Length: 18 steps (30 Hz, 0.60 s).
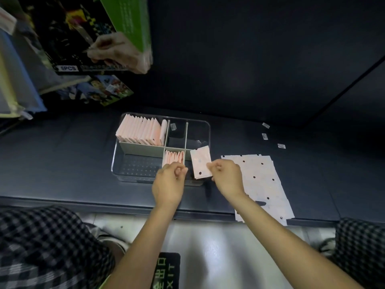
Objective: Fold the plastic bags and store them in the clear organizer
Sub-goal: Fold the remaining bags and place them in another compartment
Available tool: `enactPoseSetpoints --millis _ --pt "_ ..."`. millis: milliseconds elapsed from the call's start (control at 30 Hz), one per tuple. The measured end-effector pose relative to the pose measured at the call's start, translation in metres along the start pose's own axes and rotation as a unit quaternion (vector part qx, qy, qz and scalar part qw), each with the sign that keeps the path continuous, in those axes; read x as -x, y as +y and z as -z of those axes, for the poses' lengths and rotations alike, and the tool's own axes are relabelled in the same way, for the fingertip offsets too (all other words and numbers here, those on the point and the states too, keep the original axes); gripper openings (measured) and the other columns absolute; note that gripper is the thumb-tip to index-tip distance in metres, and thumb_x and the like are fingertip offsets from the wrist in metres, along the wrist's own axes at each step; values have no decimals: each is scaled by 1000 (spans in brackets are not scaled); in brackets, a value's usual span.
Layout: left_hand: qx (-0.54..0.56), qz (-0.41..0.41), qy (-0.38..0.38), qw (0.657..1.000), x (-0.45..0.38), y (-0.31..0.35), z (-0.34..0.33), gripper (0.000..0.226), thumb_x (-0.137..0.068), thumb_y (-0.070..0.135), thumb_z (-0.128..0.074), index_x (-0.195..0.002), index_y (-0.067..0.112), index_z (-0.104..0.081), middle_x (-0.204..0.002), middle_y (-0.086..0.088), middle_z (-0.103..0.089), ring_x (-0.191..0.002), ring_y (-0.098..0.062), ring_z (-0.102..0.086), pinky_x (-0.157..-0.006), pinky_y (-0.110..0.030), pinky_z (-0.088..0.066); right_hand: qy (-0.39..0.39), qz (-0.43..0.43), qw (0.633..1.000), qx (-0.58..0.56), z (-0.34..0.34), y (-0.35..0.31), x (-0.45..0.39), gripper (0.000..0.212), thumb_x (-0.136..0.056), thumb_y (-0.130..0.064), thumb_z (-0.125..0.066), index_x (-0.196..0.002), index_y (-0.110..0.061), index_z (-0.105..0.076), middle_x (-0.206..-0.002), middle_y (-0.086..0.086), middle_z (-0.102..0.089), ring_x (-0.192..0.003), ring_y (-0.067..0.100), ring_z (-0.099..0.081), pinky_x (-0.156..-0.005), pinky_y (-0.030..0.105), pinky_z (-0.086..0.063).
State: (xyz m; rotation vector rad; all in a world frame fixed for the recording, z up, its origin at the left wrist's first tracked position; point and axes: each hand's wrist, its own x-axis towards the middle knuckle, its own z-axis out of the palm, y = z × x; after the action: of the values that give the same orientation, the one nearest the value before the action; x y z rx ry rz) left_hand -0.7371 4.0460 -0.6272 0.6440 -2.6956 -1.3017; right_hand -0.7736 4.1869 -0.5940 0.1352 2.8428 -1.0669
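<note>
A clear organizer [118, 161] with white dividers stands on the dark table. Its back left compartment holds a row of several folded pink bags [138, 132]. A smaller bunch of folded pink bags [174, 158] stands in the front middle compartment. My right hand [226, 176] pinches one folded pink bag [200, 162] with black dots over the organizer's front right corner. My left hand [169, 182] hovers at the small bunch, fingers curled and touching its near edge. A stack of flat, unfolded dotted bags [262, 178] lies to the right of the organizer.
Another person's hand [116, 51] holds a green box [130, 19] at the upper left, above printed packages [95, 90]. Small clear scraps [264, 136] lie at the back right. The table's front edge [104, 203] runs below my wrists; checked fabric [41, 247] shows at both lower corners.
</note>
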Motion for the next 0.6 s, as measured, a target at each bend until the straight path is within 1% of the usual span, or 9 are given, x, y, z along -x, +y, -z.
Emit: enactPoseSetpoints --millis 67,133,200,233,333,433,500,567,600 --pt "-25 -19 -26 999 -3 -10 2 15 -92 25 -57 -101 23 -68 -98 -3 -60 -94 -22 -54 -72 -33 -48 9 49 994 100 -6 -6 -5 28 -94 -23 -50 -72 -9 -61 -70 5 -63 -71 28 -56 -58 31 -38" --pt "-5 -21 -47 999 -6 -15 2 15 -92 21 -57 -102 21 -69 -100 -4 -58 -97 -23 -53 -76 -33 -48 7 81 982 170 -14 -10 -10 27 -96 -22 -47 -77 -10 -61 -78 10 -65 -76 31 -57 -58 29 -31" --pt "8 -28 -46 999 -8 -18 1 16 -91 20 -58 -102 20 -69 -99 -4 -59 -96 -23 -53 -75 -31 -45 2 90 972 217 -23 -12 -14 25 -97 -23 -45 -88 -8 -64 -90 13 -68 -81 32 -60 -60 28 -33" --pt "15 -31 -42 999 -9 -18 0 16 -91 19 -58 -103 19 -69 -98 -4 -60 -96 -23 -53 -75 -31 -45 0 90 968 233 -27 -13 -15 25 -97 -23 -45 -91 -8 -64 -93 14 -68 -82 33 -61 -60 29 -35" --pt "46 -41 -30 998 -9 -19 -1 17 -91 17 -58 -104 20 -69 -96 -4 -61 -92 -24 -56 -76 -34 -48 -2 99 960 262 -43 -16 -15 24 -96 -21 -44 -91 -9 -65 -93 16 -69 -85 36 -61 -65 32 -34" --pt "57 -59 -19 996 -9 -21 -2 23 -94 20 -52 -113 24 -65 -98 -5 -59 -92 -24 -55 -73 -35 -47 -8 119 957 264 -60 -14 -8 25 -95 -21 -43 -91 -14 -67 -91 14 -70 -91 32 -60 -72 34 -32" --pt "40 -73 -37 996 -9 -23 -5 28 -98 24 -45 -119 30 -62 -101 -3 -55 -98 -22 -51 -74 -33 -44 -15 125 962 242 -69 -9 -3 24 -95 -18 -43 -98 -17 -67 -91 12 -69 -97 29 -54 -73 33 -27" --pt "15 -86 -62 994 -8 -25 -7 29 -99 28 -43 -120 36 -60 -97 4 -47 -99 -17 -44 -74 -29 -40 -26 127 963 235 -73 -4 0 27 -93 -13 -42 -107 -18 -65 -91 10 -67 -100 27 -48 -73 30 -23" --pt "4 -91 -70 993 -8 -25 -8 29 -98 30 -43 -120 38 -60 -95 7 -43 -98 -15 -41 -74 -27 -38 -33 132 963 233 -72 -2 2 28 -93 -13 -41 -107 -17 -65 -90 9 -67 -101 26 -46 -73 29 -24"
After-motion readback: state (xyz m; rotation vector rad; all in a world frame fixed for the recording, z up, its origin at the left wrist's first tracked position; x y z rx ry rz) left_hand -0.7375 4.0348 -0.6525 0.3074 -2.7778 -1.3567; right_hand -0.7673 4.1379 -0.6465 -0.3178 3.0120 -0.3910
